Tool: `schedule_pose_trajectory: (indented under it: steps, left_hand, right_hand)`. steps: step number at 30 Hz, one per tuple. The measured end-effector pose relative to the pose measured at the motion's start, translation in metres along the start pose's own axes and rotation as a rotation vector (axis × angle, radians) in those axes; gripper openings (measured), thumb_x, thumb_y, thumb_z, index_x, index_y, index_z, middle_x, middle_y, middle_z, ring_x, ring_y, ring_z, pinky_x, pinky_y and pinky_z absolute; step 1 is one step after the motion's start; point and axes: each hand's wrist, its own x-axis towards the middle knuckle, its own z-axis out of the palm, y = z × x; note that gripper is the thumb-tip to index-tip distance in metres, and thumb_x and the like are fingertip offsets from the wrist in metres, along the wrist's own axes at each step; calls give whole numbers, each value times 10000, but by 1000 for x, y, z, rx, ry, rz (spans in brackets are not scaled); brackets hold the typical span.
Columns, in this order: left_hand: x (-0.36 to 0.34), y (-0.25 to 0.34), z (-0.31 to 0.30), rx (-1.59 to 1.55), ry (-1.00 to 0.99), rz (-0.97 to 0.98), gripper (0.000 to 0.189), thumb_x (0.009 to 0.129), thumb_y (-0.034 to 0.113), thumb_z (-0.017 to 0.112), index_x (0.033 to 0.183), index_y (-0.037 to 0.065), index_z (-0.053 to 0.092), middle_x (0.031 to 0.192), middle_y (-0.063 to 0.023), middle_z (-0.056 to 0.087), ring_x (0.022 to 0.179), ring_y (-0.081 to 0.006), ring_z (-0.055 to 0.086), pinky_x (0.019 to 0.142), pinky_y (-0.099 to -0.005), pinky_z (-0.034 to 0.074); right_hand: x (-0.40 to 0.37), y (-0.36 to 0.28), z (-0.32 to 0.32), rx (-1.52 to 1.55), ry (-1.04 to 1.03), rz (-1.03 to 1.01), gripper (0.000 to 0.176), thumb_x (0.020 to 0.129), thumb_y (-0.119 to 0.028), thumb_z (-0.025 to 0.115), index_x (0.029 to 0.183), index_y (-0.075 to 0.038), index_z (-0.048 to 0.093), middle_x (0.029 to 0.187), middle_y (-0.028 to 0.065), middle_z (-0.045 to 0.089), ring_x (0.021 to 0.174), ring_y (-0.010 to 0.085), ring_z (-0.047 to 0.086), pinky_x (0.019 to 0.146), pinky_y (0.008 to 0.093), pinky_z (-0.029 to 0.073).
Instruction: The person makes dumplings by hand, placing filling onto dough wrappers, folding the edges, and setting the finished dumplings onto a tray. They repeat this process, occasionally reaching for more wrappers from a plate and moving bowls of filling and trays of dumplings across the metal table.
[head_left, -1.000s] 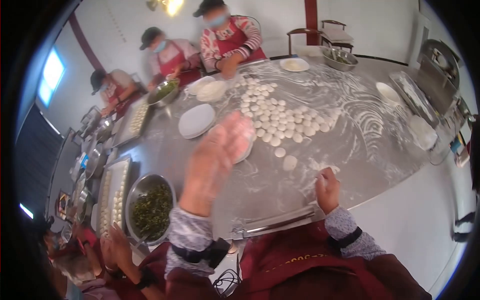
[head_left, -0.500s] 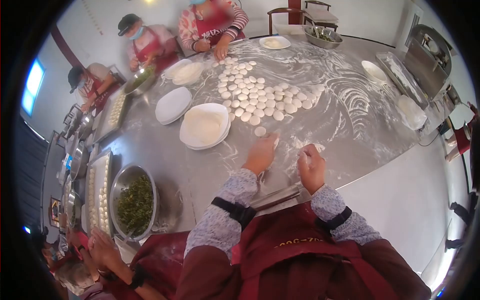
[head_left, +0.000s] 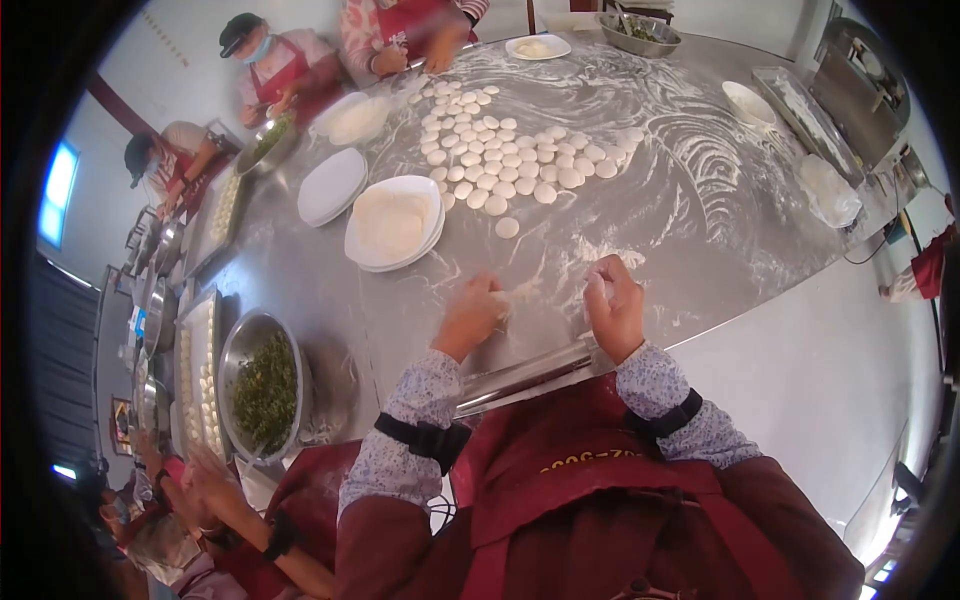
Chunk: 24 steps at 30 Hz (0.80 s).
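My left hand (head_left: 472, 315) is just above the floured steel table near its front edge, fingers curled inward; whatever they hold is hidden. To its right, my right hand (head_left: 614, 310) is closed, thumb against the fingers, with something whitish at the fingertips too small to name. One round dough piece (head_left: 507, 228) lies alone beyond my left hand. Behind it spreads a large group of flattened dough rounds (head_left: 490, 165). Loose flour (head_left: 605, 252) lies just past my right hand.
White plates (head_left: 437, 238) with a pale stack of thin rounds stand at left. A steel bowl of chopped greens (head_left: 265, 385) and a tray of small dough pieces (head_left: 200, 370) are further left. Co-workers (head_left: 290, 70) work around the table. A white bowl (head_left: 748, 103) stands at right.
My left hand has drawn back toward me and left, away from the lone dough round, its fingers now more curled. My right hand stays closed, slightly nearer the loose flour. The view has shifted.
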Motion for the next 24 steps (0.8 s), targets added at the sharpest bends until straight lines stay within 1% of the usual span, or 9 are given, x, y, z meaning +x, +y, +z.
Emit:
schedule_pose_trajectory:
  steps: [2,4,5,7,13,16,17,19,24]
  left_hand:
    - [-2,6,4,-138,-83,58,152,717,107,574,852,39,552,857,-145,580,840,-345,530,752,-422,425]
    - [-2,18,11,-433,-322,68,193,715,104,566,890,30,539,862,-149,578,839,-345,529,747,-409,427]
    - [-5,18,17,-441,-319,66,193,715,104,566,890,30,539,862,-149,578,839,-345,529,747,-409,427]
    - [-7,15,29,-275,-126,145,157,707,96,561,845,21,548,825,-152,577,803,-329,541,714,-396,435]
    - [-8,30,19,-359,-226,205,73,715,91,541,735,26,568,705,-148,577,695,-331,556,653,-406,443]
    - [-2,37,31,-227,-179,280,101,730,68,552,780,-13,589,781,-195,601,724,-348,580,656,-407,451]
    - [0,38,37,-161,-48,260,113,750,95,543,768,-4,592,781,-198,593,725,-357,574,658,-423,441]
    - [0,31,42,-149,-40,293,120,756,107,545,767,-5,587,771,-196,589,727,-361,569,661,-428,437]
    - [-19,17,28,-137,-24,315,95,756,123,559,772,31,548,742,-166,575,762,-363,548,659,-468,429]
  right_hand:
    - [-1,1,-1,-2,-9,14,100,809,-87,509,863,-3,520,743,173,594,746,305,629,654,331,472]
    - [-1,2,0,-9,8,-3,92,808,-78,507,856,-2,523,737,168,592,733,288,630,654,325,472]
    - [-2,1,-1,-15,1,-5,92,808,-78,507,856,-2,523,737,168,592,733,288,630,654,325,472]
    - [-1,-2,-3,-6,-35,62,88,803,-73,506,845,2,526,732,169,590,723,281,627,653,323,472]
    - [6,-60,-10,4,-104,-19,95,784,-68,499,847,-2,526,726,174,591,693,311,613,635,336,469]
    - [37,8,29,-139,-8,-63,106,776,-83,501,854,-13,517,724,185,586,684,353,596,628,355,467]
    - [43,6,35,-143,-8,-67,106,776,-83,501,854,-13,517,724,185,586,684,353,596,628,355,467]
    - [50,1,47,-108,15,-110,111,774,-95,499,857,-21,509,725,195,582,687,382,581,618,377,462]
    - [-2,5,5,-83,67,-38,106,773,-87,497,860,-28,513,707,192,571,668,373,581,591,385,455]
